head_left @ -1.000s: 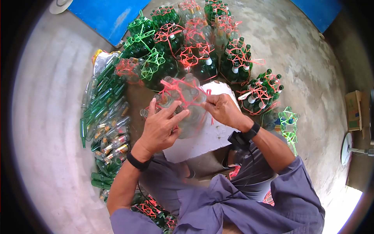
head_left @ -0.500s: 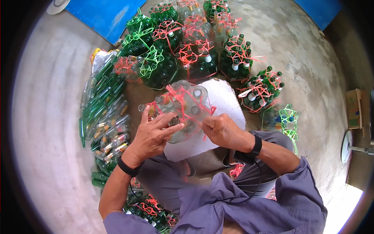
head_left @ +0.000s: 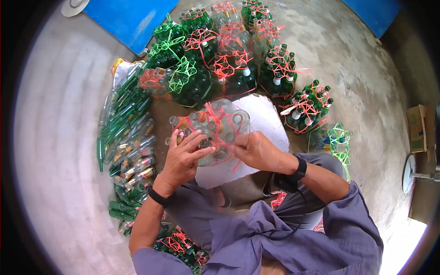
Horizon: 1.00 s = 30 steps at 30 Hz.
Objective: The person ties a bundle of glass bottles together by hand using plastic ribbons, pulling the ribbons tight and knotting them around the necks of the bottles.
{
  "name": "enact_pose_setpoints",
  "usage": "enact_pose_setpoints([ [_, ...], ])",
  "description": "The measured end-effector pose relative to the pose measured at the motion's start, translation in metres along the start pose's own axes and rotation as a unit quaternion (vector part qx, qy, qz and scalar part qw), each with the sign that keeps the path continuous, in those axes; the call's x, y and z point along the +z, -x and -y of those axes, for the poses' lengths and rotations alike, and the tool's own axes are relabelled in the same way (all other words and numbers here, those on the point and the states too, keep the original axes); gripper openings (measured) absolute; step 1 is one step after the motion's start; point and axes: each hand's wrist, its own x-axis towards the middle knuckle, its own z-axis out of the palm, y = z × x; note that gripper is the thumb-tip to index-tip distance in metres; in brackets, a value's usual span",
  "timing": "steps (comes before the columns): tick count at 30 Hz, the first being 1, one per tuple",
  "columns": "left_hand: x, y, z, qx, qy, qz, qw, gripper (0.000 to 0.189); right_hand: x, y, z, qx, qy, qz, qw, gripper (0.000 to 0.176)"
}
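Observation:
A bundle of clear glass bottles [head_left: 220, 123], laced at the necks with red plastic string [head_left: 212, 109], stands over the left part of a white board [head_left: 263, 121]. My left hand [head_left: 185, 153] rests on the bottle necks at the bundle's near left, its fingers spread. At the bundle's right side my right hand [head_left: 256, 149] is closed in a pinch on the red string, slightly blurred. A loose string end hangs below that hand.
Tied bundles of green bottles [head_left: 195, 85] stand in an arc beyond the board. Loose bottles [head_left: 130, 119] lie piled at the left. Further right are a green-laced bundle [head_left: 340, 137], a cardboard box [head_left: 416, 128] and a fan [head_left: 409, 174].
My right hand has moved slightly left and down, closer to the bottle necks. My left hand and the bundle have shifted slightly, and the view has tilted a little.

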Motion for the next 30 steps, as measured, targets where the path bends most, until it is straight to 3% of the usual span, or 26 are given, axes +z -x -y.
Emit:
enact_pose_setpoints([
  [3, 0.002, -0.002, -0.013, -0.024, -0.015, -0.014, 0.999, 0.051, -0.003, -0.007, 0.004, 0.027, -0.073, 0.013, 0.997, 0.025],
  [5, 0.008, -0.005, -0.027, -0.048, -0.012, -0.111, 0.993, 0.043, -0.002, -0.011, -0.002, 0.033, -0.068, 0.02, 0.997, 0.024],
  [9, 0.007, -0.028, -0.051, -0.043, 0.006, -0.171, 0.984, 0.039, 0.0, -0.015, 0.002, 0.071, -0.109, 0.028, 0.991, 0.023],
  [14, 0.038, -0.041, -0.042, -0.089, 0.151, -0.22, 0.96, 0.031, 0.009, -0.015, -0.002, 0.009, -0.142, 0.015, 0.99, 0.024],
  [17, 0.043, -0.046, -0.047, -0.086, 0.122, -0.26, 0.954, 0.028, 0.005, -0.016, 0.002, 0.004, -0.142, 0.009, 0.99, 0.025],
  [21, 0.043, -0.046, -0.046, -0.126, 0.172, -0.247, 0.945, 0.024, 0.004, -0.016, 0.008, 0.046, -0.14, 0.006, 0.989, 0.026],
  [23, 0.039, -0.045, -0.048, -0.145, 0.201, -0.234, 0.94, 0.022, 0.016, -0.018, -0.01, -0.008, -0.133, -0.031, 0.991, 0.024],
  [30, 0.046, -0.041, -0.042, -0.175, 0.252, -0.231, 0.923, 0.019, 0.035, -0.027, -0.016, -0.054, -0.083, -0.113, 0.989, 0.021],
])
